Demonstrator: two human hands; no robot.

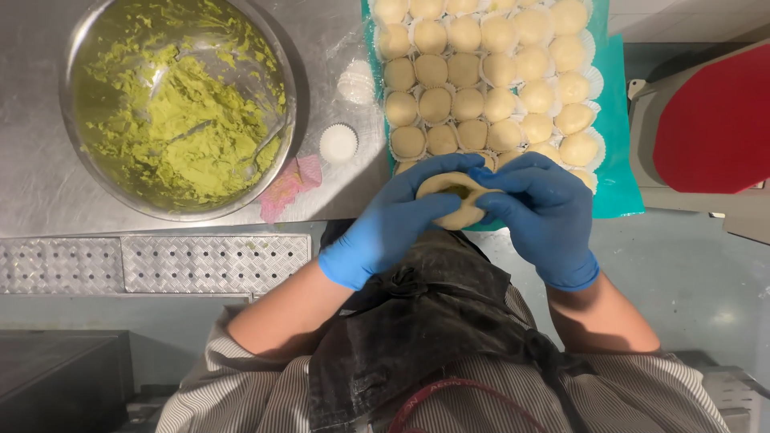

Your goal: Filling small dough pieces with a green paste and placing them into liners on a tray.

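**A:** So what's in the hands right now?

**B:** One pale round dough piece with a bit of green filling showing at its top point(455, 199), held over the front edge of the steel table point(48, 184). Both hands wear blue gloves. The left hand point(393, 220) cups it from the side with the thumb over the top, the right hand point(545, 210) wraps the other side, fingers curled in and pinching the dough. So both are grasping that same piece, wrists angled in toward each other.

**A:** And the finished ones?

**B:** Just behind the hands, on a teal tray point(618, 152) at the table's front right, sit rows of pale dough balls in white paper cups point(469, 104). I count roughly thirty, but the top row is cut off and the hands hide some.

**A:** Anything else?

**B:** Two empty white paper cups point(338, 143) just left of the tray, one crumpled pink cloth point(290, 183) near the front edge, and one big round steel bowl smeared with green paste point(178, 104) at the table's left end.
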